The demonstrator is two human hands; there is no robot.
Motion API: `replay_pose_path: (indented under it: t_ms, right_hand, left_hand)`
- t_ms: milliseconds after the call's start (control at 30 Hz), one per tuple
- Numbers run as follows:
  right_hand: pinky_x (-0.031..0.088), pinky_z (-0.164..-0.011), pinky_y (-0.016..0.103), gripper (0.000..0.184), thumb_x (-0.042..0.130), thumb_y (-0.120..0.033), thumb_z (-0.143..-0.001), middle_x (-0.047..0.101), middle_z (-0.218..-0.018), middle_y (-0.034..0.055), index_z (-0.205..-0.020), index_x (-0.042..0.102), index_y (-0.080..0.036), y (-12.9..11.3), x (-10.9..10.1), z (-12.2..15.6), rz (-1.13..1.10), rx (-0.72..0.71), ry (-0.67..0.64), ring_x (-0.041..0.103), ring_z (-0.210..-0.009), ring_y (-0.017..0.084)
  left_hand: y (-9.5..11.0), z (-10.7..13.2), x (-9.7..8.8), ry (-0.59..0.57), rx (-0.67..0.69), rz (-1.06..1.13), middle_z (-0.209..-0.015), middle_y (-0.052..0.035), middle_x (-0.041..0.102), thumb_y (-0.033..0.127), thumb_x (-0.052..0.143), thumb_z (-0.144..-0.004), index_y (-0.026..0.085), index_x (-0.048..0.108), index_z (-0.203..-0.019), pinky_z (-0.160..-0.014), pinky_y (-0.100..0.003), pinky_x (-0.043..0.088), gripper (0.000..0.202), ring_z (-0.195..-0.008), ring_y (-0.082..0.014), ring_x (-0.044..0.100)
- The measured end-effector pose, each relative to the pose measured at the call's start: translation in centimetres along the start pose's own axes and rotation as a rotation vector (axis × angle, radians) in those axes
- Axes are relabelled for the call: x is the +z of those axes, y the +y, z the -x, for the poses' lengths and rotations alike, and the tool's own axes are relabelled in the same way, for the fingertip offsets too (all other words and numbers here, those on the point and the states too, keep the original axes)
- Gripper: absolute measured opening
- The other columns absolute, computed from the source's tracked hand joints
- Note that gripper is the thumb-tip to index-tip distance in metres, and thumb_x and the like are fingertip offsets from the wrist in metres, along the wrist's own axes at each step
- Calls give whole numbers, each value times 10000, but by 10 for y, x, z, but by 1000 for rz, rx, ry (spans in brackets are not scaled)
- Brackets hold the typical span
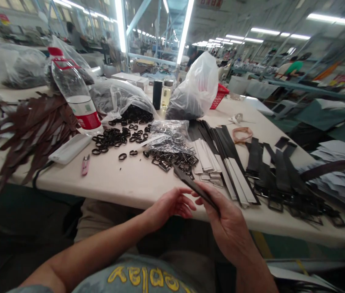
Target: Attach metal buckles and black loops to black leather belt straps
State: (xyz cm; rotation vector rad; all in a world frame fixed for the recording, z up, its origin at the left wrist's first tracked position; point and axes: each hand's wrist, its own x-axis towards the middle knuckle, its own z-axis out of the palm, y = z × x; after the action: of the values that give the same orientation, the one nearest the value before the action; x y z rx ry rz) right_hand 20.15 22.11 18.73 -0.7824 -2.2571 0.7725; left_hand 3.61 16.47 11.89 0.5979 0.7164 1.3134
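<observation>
A dark strap (198,189) is gripped in my right hand (229,221), thumb along it, its tapered end pointing away towards the pile of buckles. Beside it, my left hand (169,205) has loosely curled fingers, some apart, near the strap; I see nothing in it. Dark metal buckles (175,158) spill from a clear plastic bag (172,132) just beyond my hands. Small black loops (114,138) lie to the left of them. Flat black and white strips (230,171) are laid out to the right, beside black straps with buckles (277,173).
Pink thread snips (85,165) and a large plastic bottle (77,95) are on the left of the table, near brown strips (34,126). Plastic bags (193,87), a red basket (219,95) and two small containers (161,93) stand behind. Stacked sheets (340,171) lie far right.
</observation>
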Motion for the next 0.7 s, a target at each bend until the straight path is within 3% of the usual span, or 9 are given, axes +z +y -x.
replay_pose_path:
  t_ms: [67,133,267,400,500,700]
  right_hand:
    - [554,-879,352,565,415,-79,-874,666,-1215,55,-1390,503,-291,6,5,10,195,-77,17,657,-1067,233]
    - [565,-799,366,631,399,-30,-817,683,-1161,76,-1398,500,-256,15,12,20,377,-111,6,670,-997,254]
    - [556,-711,383,585,399,-18,-821,709,-1064,97,-1356,548,-202,27,31,37,544,-115,-48,676,-884,270]
    - [558,-812,391,443,546,-225,-917,693,-1142,111,-1358,541,-190,25,43,48,340,-46,-60,670,-978,276]
    - [542,-901,354,488,662,-433,-875,683,-1173,98,-1302,583,-208,17,51,50,38,8,-19,658,-1049,252]
    - [549,-862,359,369,699,-422,-856,725,-1045,73,-1166,676,-223,12,68,50,-44,41,114,683,-942,232]
  left_hand:
    - [22,19,-11,73,49,24,-787,-89,720,788,516,-761,154,698,-1082,-629,-284,503,734,-608,-171,640]
    - [41,35,-19,147,123,-8,-714,-51,695,794,564,-719,169,682,-1139,-579,-264,493,763,-553,-154,611]
    - [54,50,-31,294,43,-230,-680,-6,661,495,770,-733,180,716,-966,-503,-212,454,396,-523,-122,599]
    - [38,51,-40,357,-16,-366,-696,5,675,360,797,-735,181,705,-892,-506,-190,454,255,-556,-117,628]
    - [24,50,-38,374,-12,-335,-671,16,663,359,799,-729,183,702,-920,-525,-177,461,276,-552,-103,621]
    - [14,50,-24,409,21,-222,-670,21,654,339,834,-668,170,691,-827,-557,-198,515,272,-584,-107,608]
